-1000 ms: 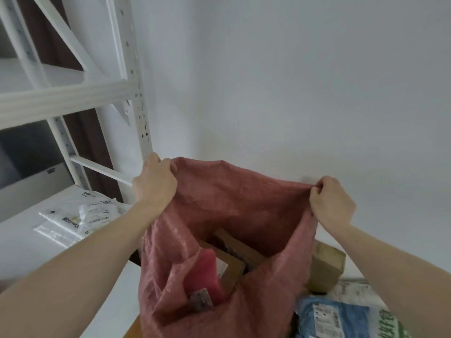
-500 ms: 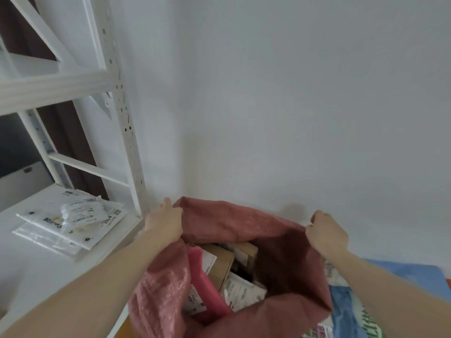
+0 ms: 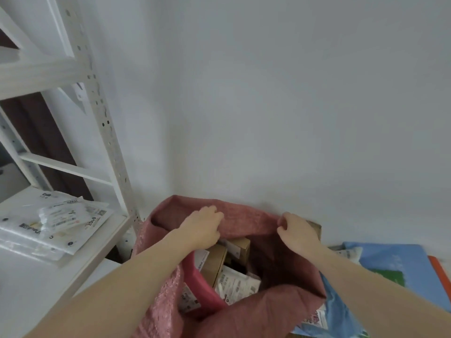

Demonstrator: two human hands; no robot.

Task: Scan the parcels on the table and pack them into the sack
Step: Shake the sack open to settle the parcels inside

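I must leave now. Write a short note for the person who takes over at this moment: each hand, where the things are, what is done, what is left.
Left hand and right hand both grip the far rim of the pink sack.
Inside the sack: cardboard boxes, a pink mailer and a white mailer.
Done: several parcels packed.
Left: white mailers on the shelf at left. A blue bag lies right of the sack.

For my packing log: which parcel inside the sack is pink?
The pink parcel at the sack's left side; the others inside are brown boxes or white bags.
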